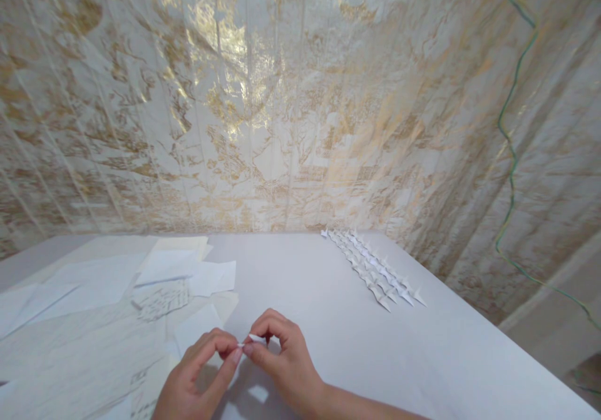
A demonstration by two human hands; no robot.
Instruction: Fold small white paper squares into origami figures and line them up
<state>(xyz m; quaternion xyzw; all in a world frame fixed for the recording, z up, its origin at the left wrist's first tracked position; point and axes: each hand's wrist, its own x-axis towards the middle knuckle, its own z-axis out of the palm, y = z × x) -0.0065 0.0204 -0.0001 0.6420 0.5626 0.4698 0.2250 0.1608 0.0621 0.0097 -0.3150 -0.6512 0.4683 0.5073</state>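
A tiny folded piece of white paper [253,340] is held just above the white table [319,282], pinched from both sides. My left hand [197,376] closes its fingertips on the paper's left end. My right hand [282,357] pinches the right end with thumb and forefinger. A small white paper scrap [258,393] lies on the table under my hands. At the back right, several small folded white paper pieces [373,270] lie in neat rows.
Loose sheets of white and cream paper [117,295], some with handwriting, cover the table's left half. A gold-and-white marbled wall [282,94] stands behind the table. A green wire [511,157] hangs along the right wall.
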